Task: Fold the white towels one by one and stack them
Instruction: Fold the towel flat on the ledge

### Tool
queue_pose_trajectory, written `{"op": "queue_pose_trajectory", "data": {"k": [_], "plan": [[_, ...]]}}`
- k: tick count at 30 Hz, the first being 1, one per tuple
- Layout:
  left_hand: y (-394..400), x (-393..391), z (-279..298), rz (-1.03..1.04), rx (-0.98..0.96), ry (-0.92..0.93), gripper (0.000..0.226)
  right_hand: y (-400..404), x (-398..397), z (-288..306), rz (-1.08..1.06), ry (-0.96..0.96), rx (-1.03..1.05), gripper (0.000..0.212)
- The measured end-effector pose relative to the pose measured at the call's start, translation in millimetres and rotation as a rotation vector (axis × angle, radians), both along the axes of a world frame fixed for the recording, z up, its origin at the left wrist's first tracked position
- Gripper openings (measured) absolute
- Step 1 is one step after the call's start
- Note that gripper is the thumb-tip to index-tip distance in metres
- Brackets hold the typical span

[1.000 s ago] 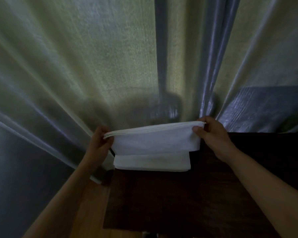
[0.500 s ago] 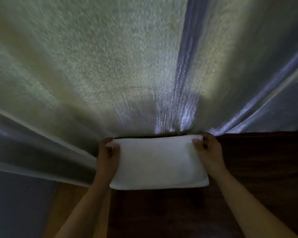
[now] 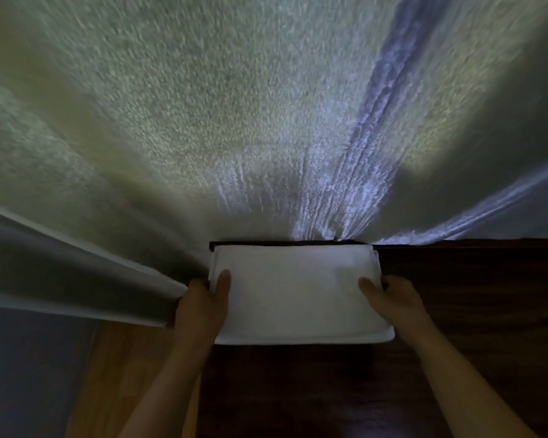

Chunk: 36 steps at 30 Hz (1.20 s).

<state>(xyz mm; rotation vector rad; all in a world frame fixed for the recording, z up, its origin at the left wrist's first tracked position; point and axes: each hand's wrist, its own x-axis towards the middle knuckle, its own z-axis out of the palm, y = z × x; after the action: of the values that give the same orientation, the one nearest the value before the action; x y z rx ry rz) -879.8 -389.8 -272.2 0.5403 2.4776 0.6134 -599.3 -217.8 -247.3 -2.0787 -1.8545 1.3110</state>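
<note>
At the dark table's back edge, your left hand and right hand pinch the folded white towel's ends, thumbs on top; square its edges before letting go.

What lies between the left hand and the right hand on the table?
In the head view, the folded white towel fills the stretch between them. The left hand grips its left edge, the right hand its right edge, on the dark table.
</note>
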Motion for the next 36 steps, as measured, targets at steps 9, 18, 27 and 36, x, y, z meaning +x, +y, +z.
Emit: {"op": "queue_pose_trajectory", "data": {"k": [9,18,27,36], "plan": [[-14.8,13.7,0.2,-0.128,-0.063,0.178,0.036,-21.9,3.2,-4.0,0.165,-0.141,0.297,0.028],[35.5,62.3,7.9,-0.862,0.279,0.722,0.046,-42.5,-62.1,-8.5,0.799,-0.13,0.796,0.044],[23.4,32.0,-27.9,-0.818,0.058,0.575,0.111,-23.2,-9.8,-54.1,0.85,-0.263,0.746,0.089],[28.9,33.8,-30.7,-0.72,0.004,0.547,0.119,-17.7,-9.7,-57.5,0.853,-0.262,0.662,0.096]]}}
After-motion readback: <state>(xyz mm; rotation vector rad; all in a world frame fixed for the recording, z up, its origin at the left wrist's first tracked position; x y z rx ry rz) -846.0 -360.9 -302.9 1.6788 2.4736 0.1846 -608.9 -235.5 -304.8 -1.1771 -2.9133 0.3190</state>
